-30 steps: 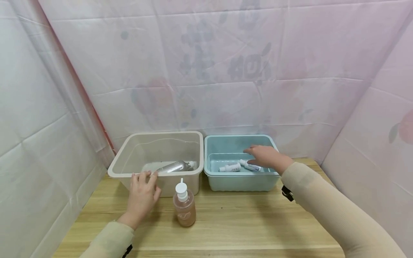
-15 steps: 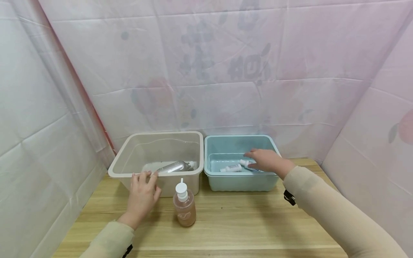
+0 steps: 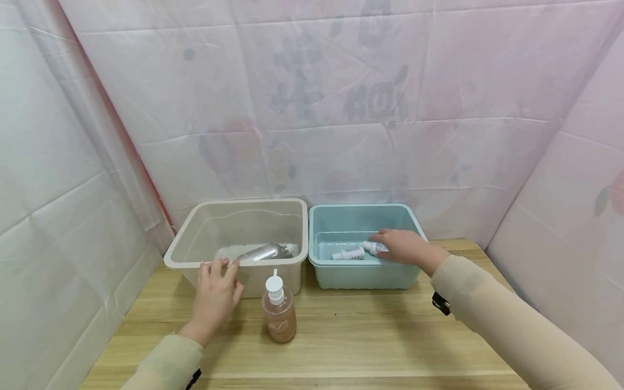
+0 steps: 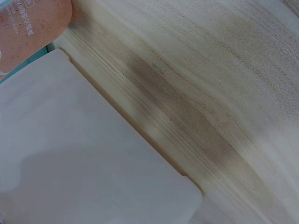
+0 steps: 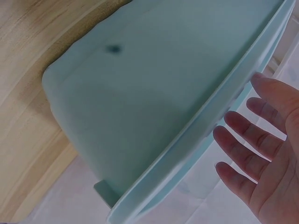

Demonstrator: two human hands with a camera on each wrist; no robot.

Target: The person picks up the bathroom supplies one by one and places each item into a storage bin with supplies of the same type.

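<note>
In the head view my left hand (image 3: pixel 213 295) rests its fingertips on the front rim of a beige plastic bin (image 3: pixel 195 227). A clear bottle with dark grey tones and a white cap (image 3: pixel 265 252) lies inside. My right hand (image 3: pixel 402 246) reaches over the front right of a light blue bin (image 3: pixel 361 276). Two small white bottles (image 3: pixel 348 253) lie in it, and the right one (image 3: pixel 374 247) is partly hidden by that hand. In the right wrist view the fingers (image 5: pixel 243 151) are spread and loosely bent, with nothing between them.
A pump bottle of pinkish liquid with a white top (image 3: pixel 279 317) stands on the wooden table (image 3: pixel 365 346) before the beige bin. The bins stand side by side against a printed cloth backdrop (image 3: pixel 341 157), with more cloth at both sides.
My right hand has shifted slightly right and lower into the blue bin, covering more of the right white bottle. The left hand has stayed on the beige rim.
</note>
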